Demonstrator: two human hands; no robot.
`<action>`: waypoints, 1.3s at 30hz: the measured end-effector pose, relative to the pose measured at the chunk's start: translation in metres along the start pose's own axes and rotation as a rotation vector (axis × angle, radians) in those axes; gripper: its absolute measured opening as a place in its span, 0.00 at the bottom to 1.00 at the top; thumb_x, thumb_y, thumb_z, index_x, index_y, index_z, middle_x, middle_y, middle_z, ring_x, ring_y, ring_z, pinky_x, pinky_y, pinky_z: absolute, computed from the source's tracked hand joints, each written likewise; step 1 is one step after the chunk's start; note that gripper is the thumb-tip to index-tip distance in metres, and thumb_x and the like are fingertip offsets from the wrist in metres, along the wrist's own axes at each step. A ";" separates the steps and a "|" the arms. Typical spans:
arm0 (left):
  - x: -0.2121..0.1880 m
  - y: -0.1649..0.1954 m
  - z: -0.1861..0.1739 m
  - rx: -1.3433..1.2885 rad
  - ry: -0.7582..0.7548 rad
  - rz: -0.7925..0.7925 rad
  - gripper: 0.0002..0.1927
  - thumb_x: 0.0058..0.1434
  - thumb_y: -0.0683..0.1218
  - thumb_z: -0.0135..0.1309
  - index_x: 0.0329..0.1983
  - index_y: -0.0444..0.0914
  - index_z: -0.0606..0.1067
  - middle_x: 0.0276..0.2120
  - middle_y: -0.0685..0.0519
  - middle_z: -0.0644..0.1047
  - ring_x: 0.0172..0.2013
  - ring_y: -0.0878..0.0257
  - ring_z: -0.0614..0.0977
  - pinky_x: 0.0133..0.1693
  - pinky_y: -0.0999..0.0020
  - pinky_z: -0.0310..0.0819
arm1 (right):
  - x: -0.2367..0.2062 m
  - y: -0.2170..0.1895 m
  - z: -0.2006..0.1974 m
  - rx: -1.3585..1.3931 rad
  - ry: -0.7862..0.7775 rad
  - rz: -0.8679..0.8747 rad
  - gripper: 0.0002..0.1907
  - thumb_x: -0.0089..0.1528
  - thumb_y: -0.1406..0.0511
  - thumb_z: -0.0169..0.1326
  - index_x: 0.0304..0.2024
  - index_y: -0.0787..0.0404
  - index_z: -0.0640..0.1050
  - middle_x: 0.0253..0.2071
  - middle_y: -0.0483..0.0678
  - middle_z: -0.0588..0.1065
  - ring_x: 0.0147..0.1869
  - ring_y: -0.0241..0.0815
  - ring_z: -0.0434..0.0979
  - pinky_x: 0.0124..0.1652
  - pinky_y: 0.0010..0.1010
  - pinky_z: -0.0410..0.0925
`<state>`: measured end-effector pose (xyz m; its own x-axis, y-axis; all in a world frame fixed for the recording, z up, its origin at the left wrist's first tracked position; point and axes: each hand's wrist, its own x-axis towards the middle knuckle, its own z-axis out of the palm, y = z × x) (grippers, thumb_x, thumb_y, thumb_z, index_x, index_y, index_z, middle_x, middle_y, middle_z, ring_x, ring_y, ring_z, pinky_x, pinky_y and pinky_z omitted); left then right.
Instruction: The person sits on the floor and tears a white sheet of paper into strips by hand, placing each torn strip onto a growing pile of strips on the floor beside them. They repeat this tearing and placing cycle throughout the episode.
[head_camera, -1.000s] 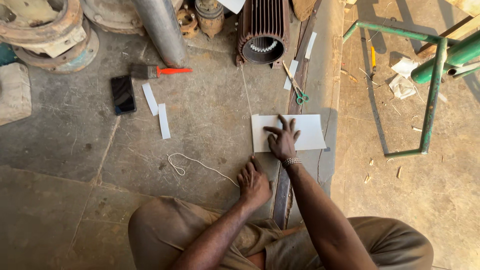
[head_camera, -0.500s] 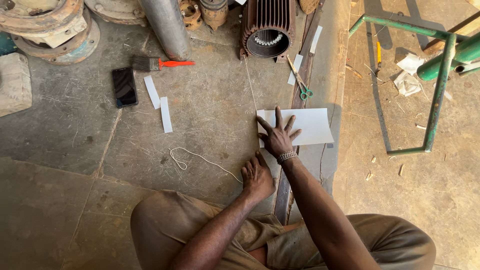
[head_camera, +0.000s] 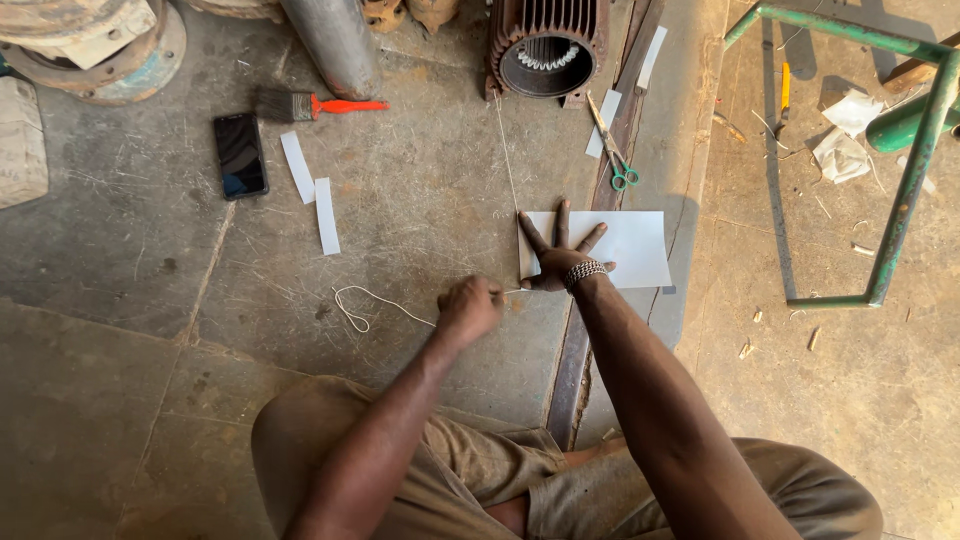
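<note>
A white sheet of paper (head_camera: 625, 248) lies flat on the concrete floor (head_camera: 420, 210), pinned at its left end by the right hand (head_camera: 556, 256), fingers spread wide. Just left of it, the left hand (head_camera: 468, 308) is closed in a fist, apparently pinching a thin white string (head_camera: 508, 165) that runs up to a ribbed motor housing (head_camera: 546, 45). Green-handled scissors (head_camera: 612, 155) lie nearby.

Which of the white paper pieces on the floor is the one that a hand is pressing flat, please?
The large white sheet, pinned by the spread right hand. The narrow strips by the phone and by the scissors lie untouched.
</note>
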<state>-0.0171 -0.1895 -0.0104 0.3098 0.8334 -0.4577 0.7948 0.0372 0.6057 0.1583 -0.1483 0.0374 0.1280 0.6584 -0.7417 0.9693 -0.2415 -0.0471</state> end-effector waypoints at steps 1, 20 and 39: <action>0.007 -0.004 -0.004 -0.029 0.007 -0.006 0.09 0.62 0.52 0.60 0.42 0.45 0.82 0.43 0.52 0.80 0.46 0.57 0.80 0.55 0.45 0.66 | -0.001 -0.002 -0.003 -0.019 -0.024 0.008 0.64 0.53 0.42 0.65 0.71 0.13 0.29 0.75 0.46 0.08 0.70 0.88 0.08 0.52 0.94 0.46; 0.026 -0.014 -0.002 0.121 0.207 0.211 0.06 0.58 0.44 0.62 0.34 0.44 0.75 0.29 0.57 0.79 0.40 0.59 0.80 0.48 0.51 0.58 | -0.002 -0.016 -0.017 -0.043 -0.141 0.062 0.73 0.51 0.49 0.71 0.71 0.17 0.23 0.69 0.52 0.01 0.66 0.87 0.01 0.48 0.96 0.47; 0.067 -0.026 -0.121 0.186 0.449 0.404 0.35 0.55 0.36 0.53 0.68 0.39 0.64 0.70 0.42 0.59 0.69 0.45 0.60 0.45 0.57 0.74 | 0.000 -0.005 -0.007 -0.001 -0.071 -0.001 0.71 0.51 0.49 0.71 0.72 0.17 0.27 0.73 0.52 0.05 0.67 0.90 0.05 0.50 0.95 0.43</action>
<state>-0.0801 -0.0675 0.0220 0.3880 0.9130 0.1258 0.7507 -0.3922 0.5315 0.1553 -0.1425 0.0427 0.1123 0.6062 -0.7873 0.9695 -0.2406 -0.0470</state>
